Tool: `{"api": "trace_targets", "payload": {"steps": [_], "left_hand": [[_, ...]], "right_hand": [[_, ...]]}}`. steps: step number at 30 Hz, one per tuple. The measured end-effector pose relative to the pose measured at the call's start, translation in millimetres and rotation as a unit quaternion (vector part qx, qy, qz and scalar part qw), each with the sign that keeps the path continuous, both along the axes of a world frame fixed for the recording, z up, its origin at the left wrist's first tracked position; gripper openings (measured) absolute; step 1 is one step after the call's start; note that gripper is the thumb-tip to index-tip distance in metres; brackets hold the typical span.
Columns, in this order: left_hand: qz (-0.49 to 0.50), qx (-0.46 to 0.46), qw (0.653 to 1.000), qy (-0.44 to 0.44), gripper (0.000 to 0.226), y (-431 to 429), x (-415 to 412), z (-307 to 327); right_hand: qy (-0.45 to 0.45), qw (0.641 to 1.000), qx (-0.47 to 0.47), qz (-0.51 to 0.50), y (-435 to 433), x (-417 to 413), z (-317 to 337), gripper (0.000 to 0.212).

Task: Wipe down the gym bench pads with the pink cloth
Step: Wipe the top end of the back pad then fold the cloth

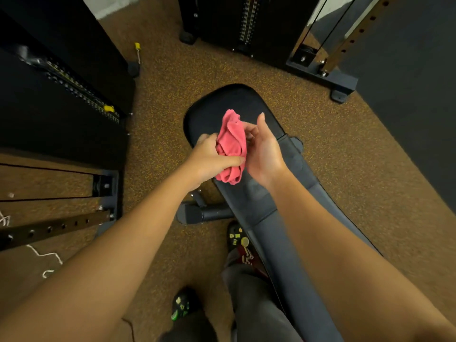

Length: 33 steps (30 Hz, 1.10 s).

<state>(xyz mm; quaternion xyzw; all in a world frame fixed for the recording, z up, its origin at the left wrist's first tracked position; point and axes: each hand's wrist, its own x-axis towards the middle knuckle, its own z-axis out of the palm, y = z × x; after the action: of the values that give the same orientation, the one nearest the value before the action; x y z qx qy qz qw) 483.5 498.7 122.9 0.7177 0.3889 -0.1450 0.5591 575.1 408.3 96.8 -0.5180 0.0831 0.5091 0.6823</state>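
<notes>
**Cloth bunched in both hands, wiping not yet begun.**

The bench pads (278, 230) stretch below your fingers, and the rounded seat pad (222, 102) lies just beyond your fingertips. The pink cloth (232, 144) sits crumpled between your palms, apparently lifted off the pad. Your left hand (212, 161) wraps its lower half with the fingers curled tight. Your right hand (265, 154) nips the cloth's edge with curled fingers, forefinger sticking up. You look to be gathering it into a wad; next, press it flat onto the pad and sweep.
</notes>
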Motion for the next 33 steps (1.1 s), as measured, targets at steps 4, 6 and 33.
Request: {"api": "trace_targets", "payload": {"steps": [4,6,33], "left_hand": [[0.055,-0.003,0.998,-0.029,0.048,-0.2,-30.6,23.1],[0.071,-0.008,0.996,-0.046,0.040,-4.0,-50.7,34.6],[-0.015,-0.078,0.997,0.004,0.073,-186.4,-283.8,109.1]], "right_hand": [[-0.148,0.984,-0.063,0.076,2.0,-28.6,16.1,0.034],[-0.174,0.977,-0.067,0.105,-0.7,-50.5,25.1,0.034],[-0.096,0.979,-0.111,0.141,-214.3,-290.7,121.0,0.057]]}}
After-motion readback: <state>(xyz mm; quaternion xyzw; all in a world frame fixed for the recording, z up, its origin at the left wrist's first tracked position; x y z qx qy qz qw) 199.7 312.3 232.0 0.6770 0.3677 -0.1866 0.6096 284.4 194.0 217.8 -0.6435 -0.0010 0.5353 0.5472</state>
